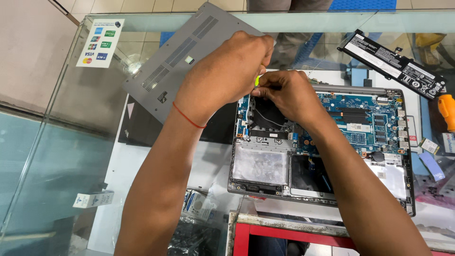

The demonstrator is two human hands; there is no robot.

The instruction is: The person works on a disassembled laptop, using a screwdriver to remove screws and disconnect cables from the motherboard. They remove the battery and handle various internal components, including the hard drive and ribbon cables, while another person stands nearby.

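Note:
An opened laptop [379,156] lies bottom-up on a glass counter, its blue circuit board [365,118] and black fan [265,114] exposed. My left hand [227,71] is closed around a tool with a yellow-green handle [257,80], just above the fan's far edge. A red thread circles that wrist. My right hand [289,95] rests on the fan area, fingers pinched at the tool's tip; what they pinch is hidden.
The grey bottom cover [175,57] leans at the back left over a black laptop [142,128]. A long black battery [393,64] lies at the back right, an orange tool handle [446,111] beside it. Small parts [429,147] sit at the right edge.

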